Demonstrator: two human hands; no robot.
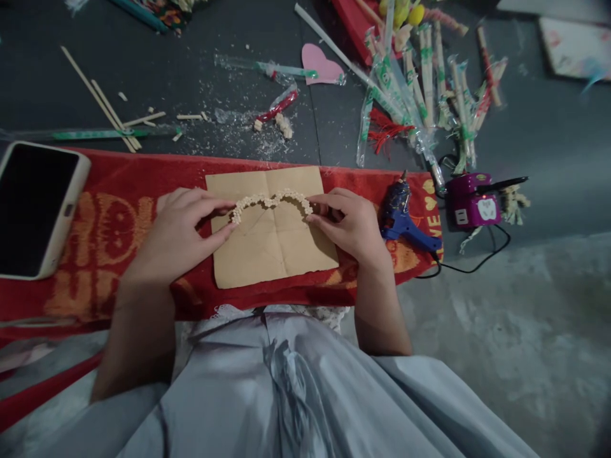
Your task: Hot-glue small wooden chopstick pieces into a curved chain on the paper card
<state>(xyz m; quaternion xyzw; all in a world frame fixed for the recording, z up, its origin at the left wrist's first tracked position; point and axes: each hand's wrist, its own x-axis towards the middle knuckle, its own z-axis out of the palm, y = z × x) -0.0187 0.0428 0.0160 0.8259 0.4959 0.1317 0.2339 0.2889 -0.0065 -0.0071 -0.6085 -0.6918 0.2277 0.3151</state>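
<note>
A pale strip of small stick pieces, curved into two arches like the top of a heart, is above a creased sheet of brown paper. My left hand pinches its left end between thumb and fingers. At the other end, my right hand holds it the same way. The paper, with faint lines on it, lies on a red towel with orange lettering. To the right of my right hand, a blue glue gun rests on the towel.
A phone lies at the left. Beyond the towel are loose sticks, a pink paper heart, white crumbs and a pile of wrapped chopsticks. A purple power socket with a black cable stands near the table's right edge.
</note>
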